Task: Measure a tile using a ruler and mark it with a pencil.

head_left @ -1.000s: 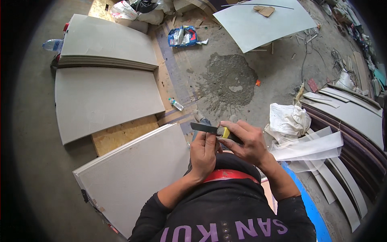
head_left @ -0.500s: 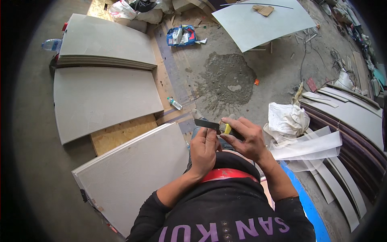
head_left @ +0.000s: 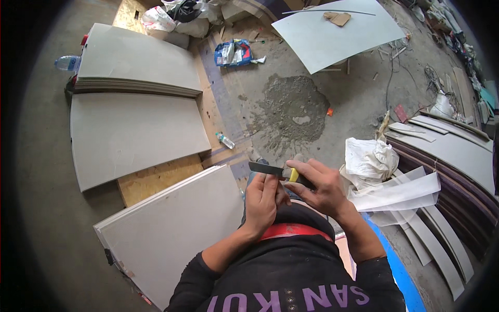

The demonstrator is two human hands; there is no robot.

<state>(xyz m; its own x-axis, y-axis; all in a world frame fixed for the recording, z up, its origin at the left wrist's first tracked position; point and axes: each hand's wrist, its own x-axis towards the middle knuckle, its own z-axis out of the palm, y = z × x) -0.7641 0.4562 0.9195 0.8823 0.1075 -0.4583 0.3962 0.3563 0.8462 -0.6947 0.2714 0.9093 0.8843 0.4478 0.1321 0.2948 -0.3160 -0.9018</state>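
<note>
In front of my waist, both hands are on a small tool with a flat dark strip (head_left: 265, 168) like a blade and a yellow-and-black handle piece (head_left: 294, 175). I cannot tell whether the strip and the handle are one piece. My left hand (head_left: 262, 202) pinches the strip's lower edge near the handle, its thumb pointing up and its fingers partly hidden. My right hand (head_left: 326, 185) is closed around the yellow-and-black part, thumb below and fingers above. The strip points left, away from my right hand.
Pale boards lie stacked at left (head_left: 140, 135) and lower left (head_left: 171, 229). A wet grey mortar patch (head_left: 296, 109) spreads on the floor ahead, with a small bottle (head_left: 225, 140) beside it. A white sack (head_left: 369, 158) and board offcuts (head_left: 439, 236) are at right; a pale panel (head_left: 338, 39) stands ahead.
My right hand has tilted a little and its fingers have shifted on the handle, showing the yellow part more upright. The left hand keeps its pinch; the whole view has shifted slightly.
</note>
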